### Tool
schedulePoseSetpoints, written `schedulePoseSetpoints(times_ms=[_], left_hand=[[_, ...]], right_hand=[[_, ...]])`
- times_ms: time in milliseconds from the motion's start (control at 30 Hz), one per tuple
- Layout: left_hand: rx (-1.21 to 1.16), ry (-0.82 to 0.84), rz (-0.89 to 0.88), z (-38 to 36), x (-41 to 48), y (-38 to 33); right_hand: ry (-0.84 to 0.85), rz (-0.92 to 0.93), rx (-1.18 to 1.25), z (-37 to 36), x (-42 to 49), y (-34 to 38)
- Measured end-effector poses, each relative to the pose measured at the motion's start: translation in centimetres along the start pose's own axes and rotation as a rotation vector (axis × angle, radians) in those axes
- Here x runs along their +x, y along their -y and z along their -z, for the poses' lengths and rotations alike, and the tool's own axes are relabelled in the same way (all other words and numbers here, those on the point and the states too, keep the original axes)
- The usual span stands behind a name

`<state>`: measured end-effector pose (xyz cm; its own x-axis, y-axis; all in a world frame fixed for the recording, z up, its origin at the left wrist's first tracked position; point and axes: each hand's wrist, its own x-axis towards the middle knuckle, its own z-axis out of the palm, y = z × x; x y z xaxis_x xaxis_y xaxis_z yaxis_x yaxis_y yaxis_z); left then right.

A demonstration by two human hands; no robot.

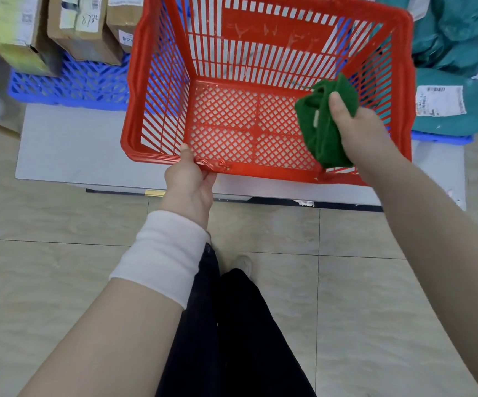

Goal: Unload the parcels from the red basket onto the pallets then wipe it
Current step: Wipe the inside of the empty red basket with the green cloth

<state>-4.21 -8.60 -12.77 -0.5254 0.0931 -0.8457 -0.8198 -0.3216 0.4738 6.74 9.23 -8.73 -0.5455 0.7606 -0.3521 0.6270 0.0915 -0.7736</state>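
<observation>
The red basket (157,81) stands on a low grey platform (68,144) in front of me, with nothing inside it. My left hand (189,181) grips its near rim, thumb over the edge. My right hand (361,130) holds a bunched green cloth (323,130) inside the basket, near its right wall and above the mesh floor. Cardboard parcels (83,27) sit on a blue pallet (71,84) at the back left. Teal bagged parcels (449,110) lie on a second blue pallet (444,138) at the right.
Beige floor tiles (60,276) spread below the platform's front edge. My dark trouser legs (237,325) and one shoe (243,265) show between my forearms. A white band (163,253) wraps my left wrist.
</observation>
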Motion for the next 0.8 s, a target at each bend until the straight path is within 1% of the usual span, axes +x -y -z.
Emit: schedulePoseSetpoints(times_ms=[33,67,100,133,200,233,267,367,467,567,600,633,667,733,800], left_hand=[[-0.005,-0.001,0.003,0.0,0.0,0.0],[-0.009,-0.003,0.006,0.0,0.0,0.0],[-0.010,-0.003,0.008,0.0,0.0,0.0],[-0.009,-0.001,0.010,0.0,0.0,-0.1],[-0.002,0.006,0.013,0.0,0.0,-0.1],[0.003,0.008,0.013,0.1,0.0,-0.1],[0.008,0.011,0.011,0.0,-0.1,-0.1],[0.007,0.013,0.009,-0.1,0.0,-0.2],[0.016,0.004,0.012,-0.1,0.0,-0.1],[0.029,0.002,0.013,-0.1,-0.1,-0.1],[0.032,0.004,0.013,-0.1,-0.2,-0.1],[0.033,0.005,0.011,-0.1,-0.2,-0.1],[0.033,0.004,0.009,-0.1,-0.2,-0.1],[0.026,-0.007,0.006,-0.1,-0.3,0.0],[0.019,-0.022,0.003,-0.2,-0.2,0.1]], right_hand=[[0.008,0.094,-0.023,0.5,-1.0,-0.3],[0.049,0.169,-0.092,0.8,-1.9,-0.8],[0.102,0.223,-0.212,0.8,-2.8,-1.7],[0.156,0.254,-0.386,0.7,-3.4,-2.7],[0.245,0.336,-0.812,0.1,-4.2,-4.7],[0.254,0.411,-0.959,-0.2,-4.3,-5.4],[0.251,0.470,-1.027,-0.5,-4.1,-5.7],[0.211,0.522,-1.036,-1.1,-3.3,-5.8],[0.132,0.548,-1.034,-1.7,-3.0,-5.8],[0.056,0.444,-1.039,-2.9,-2.4,-4.5],[0.078,0.388,-1.042,-3.4,-1.8,-3.9],[0.137,0.337,-1.019,-3.9,-1.3,-3.3],[0.219,0.288,-0.950,-4.3,-1.0,-2.8],[0.405,0.213,-0.735,-5.2,-1.2,-1.8],[0.507,0.278,-0.609,-6.3,-2.3,-1.1]])
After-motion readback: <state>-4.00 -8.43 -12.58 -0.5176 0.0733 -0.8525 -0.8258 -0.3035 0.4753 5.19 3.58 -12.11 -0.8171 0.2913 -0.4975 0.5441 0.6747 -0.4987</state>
